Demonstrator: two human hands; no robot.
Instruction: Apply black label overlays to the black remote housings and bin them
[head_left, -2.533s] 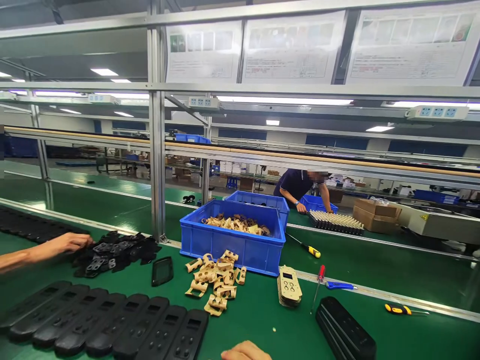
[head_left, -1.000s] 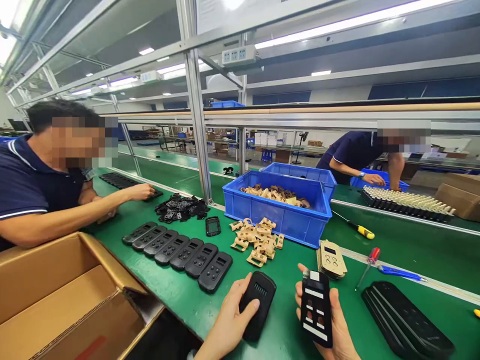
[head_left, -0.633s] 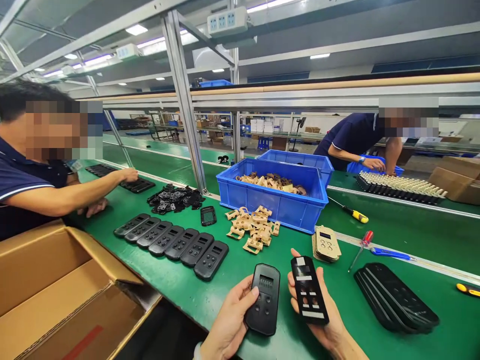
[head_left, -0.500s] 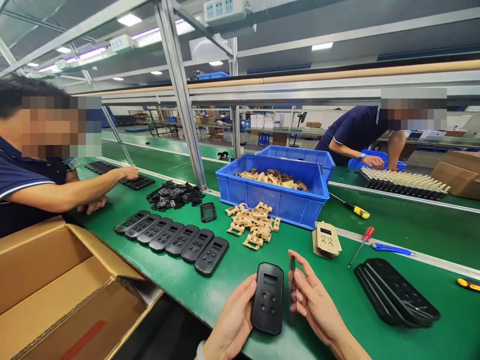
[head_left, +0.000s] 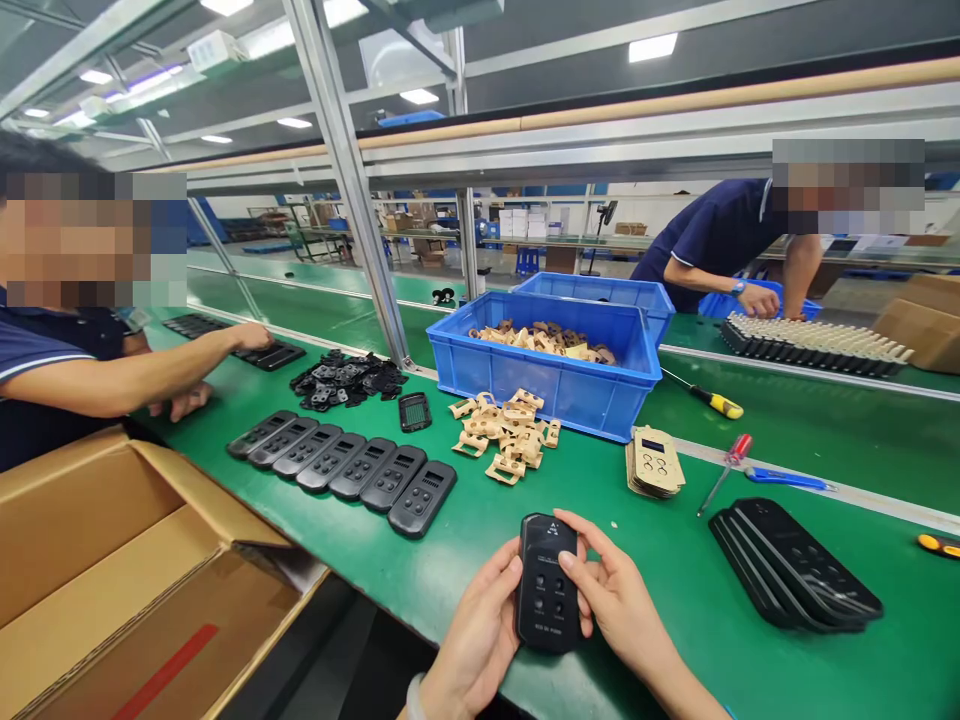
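Note:
My left hand (head_left: 484,620) is closed around the left side of a black handheld device housing, its thumb along the edge. Over the housing's front lies a thin black face panel (head_left: 550,625) with white print and several round button holes. My right hand (head_left: 611,590) grips the panel's right edge, thumb on its front and fingers along the top and side. The housing is mostly hidden beneath the panel. To the right lies a fanned stack of similar black panels (head_left: 795,570). A row of black housings (head_left: 424,500) stretches away to the left.
Beyond my hands lie beige cut-out pieces (head_left: 510,435), a blue bin (head_left: 540,385) and a stack of beige plates (head_left: 654,465). Screwdrivers (head_left: 726,472) and a blue cutter (head_left: 787,479) rest at right. An open carton (head_left: 172,600) stands left; co-workers work at left and far right.
My right hand has moved left, turning the edge-on panel flat onto the front of the housing. The housing stays in my left hand. The view has tilted slightly downward.

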